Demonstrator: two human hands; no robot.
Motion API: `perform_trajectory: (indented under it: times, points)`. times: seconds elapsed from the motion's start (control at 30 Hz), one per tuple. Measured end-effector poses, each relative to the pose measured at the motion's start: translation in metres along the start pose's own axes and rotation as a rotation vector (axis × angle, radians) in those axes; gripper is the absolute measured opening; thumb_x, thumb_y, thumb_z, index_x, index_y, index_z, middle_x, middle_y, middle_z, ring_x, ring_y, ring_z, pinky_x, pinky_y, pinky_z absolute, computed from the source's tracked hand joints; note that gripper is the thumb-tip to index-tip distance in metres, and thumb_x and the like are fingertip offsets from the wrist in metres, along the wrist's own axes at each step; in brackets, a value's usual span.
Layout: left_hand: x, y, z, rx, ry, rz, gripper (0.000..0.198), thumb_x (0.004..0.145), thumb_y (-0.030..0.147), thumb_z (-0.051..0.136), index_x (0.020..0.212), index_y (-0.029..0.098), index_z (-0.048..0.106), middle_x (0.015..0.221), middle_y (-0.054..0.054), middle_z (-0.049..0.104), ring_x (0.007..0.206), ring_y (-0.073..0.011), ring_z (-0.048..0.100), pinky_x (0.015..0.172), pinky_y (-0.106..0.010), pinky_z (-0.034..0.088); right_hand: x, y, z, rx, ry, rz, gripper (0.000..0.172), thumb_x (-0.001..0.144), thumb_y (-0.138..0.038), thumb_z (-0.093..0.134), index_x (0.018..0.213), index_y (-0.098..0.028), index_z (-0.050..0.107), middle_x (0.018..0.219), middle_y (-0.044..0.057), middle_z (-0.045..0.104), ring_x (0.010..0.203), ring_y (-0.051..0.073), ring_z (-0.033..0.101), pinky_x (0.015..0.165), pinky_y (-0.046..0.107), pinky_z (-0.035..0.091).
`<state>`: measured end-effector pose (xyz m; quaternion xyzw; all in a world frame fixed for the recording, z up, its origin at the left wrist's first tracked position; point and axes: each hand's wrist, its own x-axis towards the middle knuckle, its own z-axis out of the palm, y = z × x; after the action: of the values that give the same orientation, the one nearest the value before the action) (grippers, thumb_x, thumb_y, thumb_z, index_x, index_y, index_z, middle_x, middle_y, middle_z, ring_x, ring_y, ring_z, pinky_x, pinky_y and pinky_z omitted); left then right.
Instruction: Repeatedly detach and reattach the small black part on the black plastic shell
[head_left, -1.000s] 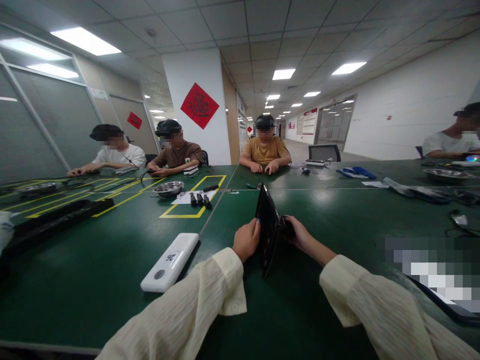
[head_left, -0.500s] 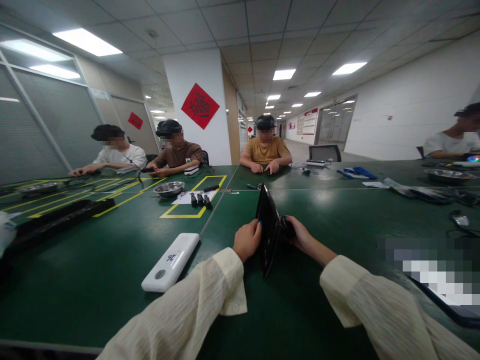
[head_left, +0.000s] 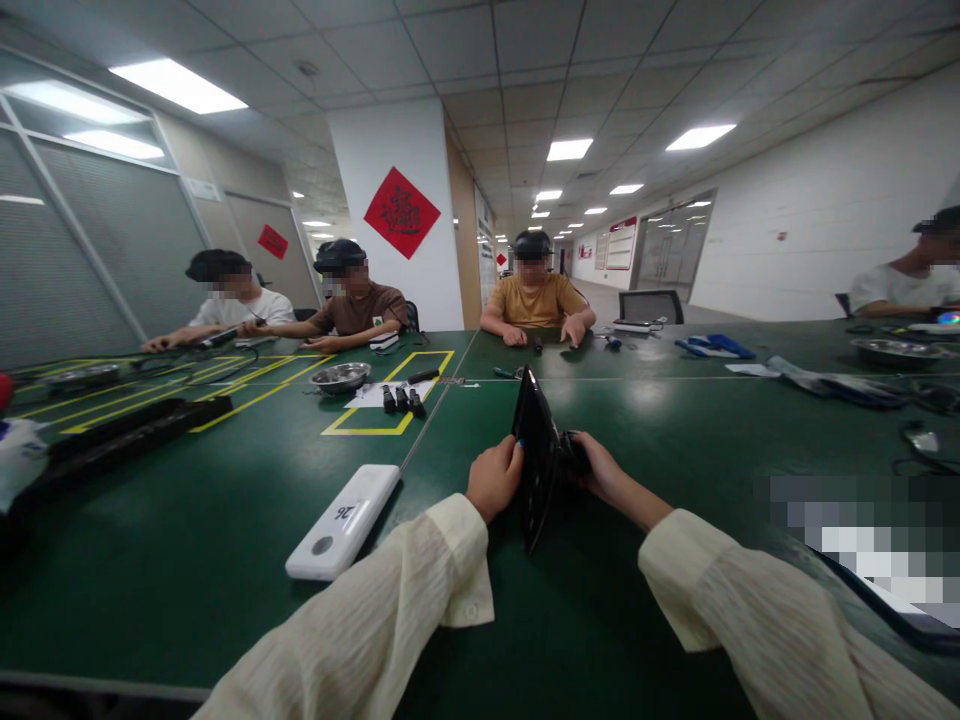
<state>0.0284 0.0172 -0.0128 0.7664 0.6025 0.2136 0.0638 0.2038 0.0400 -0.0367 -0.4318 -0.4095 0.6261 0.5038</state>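
A flat black panel (head_left: 535, 470), glossy like a screen, stands nearly edge-on and upright between my hands over the green table. My left hand (head_left: 495, 478) is closed at the panel's left face, thumb against it, with a small blue spot at the thumb tip. On the other side my right hand (head_left: 594, 462) is wrapped round a black part (head_left: 574, 452) at the panel's back; its fingertips are partly hidden. To the left of my left forearm lies a white power bank-like block (head_left: 345, 522) marked 26.
Ahead on the green table (head_left: 645, 440) are a metal bowl (head_left: 341, 377) and several black pieces (head_left: 403, 401) on white paper. A long black tray (head_left: 135, 445) lies left, a blurred-out device (head_left: 885, 570) right. Across sits a person (head_left: 534, 300); others sit at both sides.
My hands and the black panel stay practically still. Across the table, the person's hand has shifted right. At the left, the brown-sleeved person's arm now reaches further left with a dark object.
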Motion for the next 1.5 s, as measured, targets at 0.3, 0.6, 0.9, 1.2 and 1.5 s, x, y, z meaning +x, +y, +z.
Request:
perform_trajectory:
  times: [0.3,0.6,0.9,1.2,1.5]
  points:
    - [-0.0009,0.0,-0.0008,-0.025,0.004,-0.032,0.025,0.093,0.034,0.029,0.097,0.022,0.051,0.09,-0.005,0.066,0.086,-0.0192,0.062,0.068,-0.025,0.038,0.0017,0.0007,-0.0004,0.003,0.036,0.008,0.017,0.079,-0.03,0.04,0.08,-0.02,0.054,0.056,-0.002,0.053,0.044,0.012,0.048,0.034,0.019,0.029]
    - [0.001,-0.0042,0.0041,-0.002,0.017,0.008,0.036,0.095,0.037,0.019,0.099,0.021,0.051,0.088,-0.006,0.067,0.083,-0.0199,0.063,0.067,-0.026,0.038,0.0003,-0.0006,-0.0001,-0.007,0.014,-0.001,0.017,0.079,-0.03,0.039,0.078,-0.02,0.053,0.053,-0.003,0.051,0.04,0.011,0.045,0.032,0.019,0.026]
    - [0.0009,-0.0023,0.0016,-0.064,0.003,0.017,0.05,0.095,0.041,0.017,0.091,0.021,0.063,0.091,-0.006,0.069,0.087,-0.0207,0.063,0.067,-0.025,0.04,-0.0004,-0.0009,-0.0003,-0.007,0.015,0.011,0.017,0.08,-0.03,0.039,0.08,-0.02,0.053,0.052,-0.002,0.051,0.039,0.011,0.045,0.032,0.019,0.027]
    - [0.002,-0.0031,0.0032,-0.022,0.017,0.014,0.037,0.094,0.036,0.024,0.091,0.02,0.058,0.087,-0.006,0.067,0.081,-0.0191,0.063,0.063,-0.025,0.037,0.0004,-0.0002,-0.0003,0.004,0.015,0.021,0.017,0.08,-0.029,0.038,0.076,-0.02,0.052,0.051,-0.002,0.051,0.04,0.011,0.046,0.032,0.019,0.028]
    - [0.0008,-0.0031,0.0017,-0.032,0.009,0.038,0.04,0.095,0.036,0.02,0.085,0.02,0.055,0.083,-0.005,0.066,0.077,-0.0181,0.062,0.061,-0.025,0.035,0.0006,-0.0008,-0.0001,-0.004,0.007,0.023,0.02,0.082,-0.027,0.034,0.076,-0.019,0.051,0.05,-0.002,0.051,0.039,0.012,0.046,0.032,0.02,0.027]
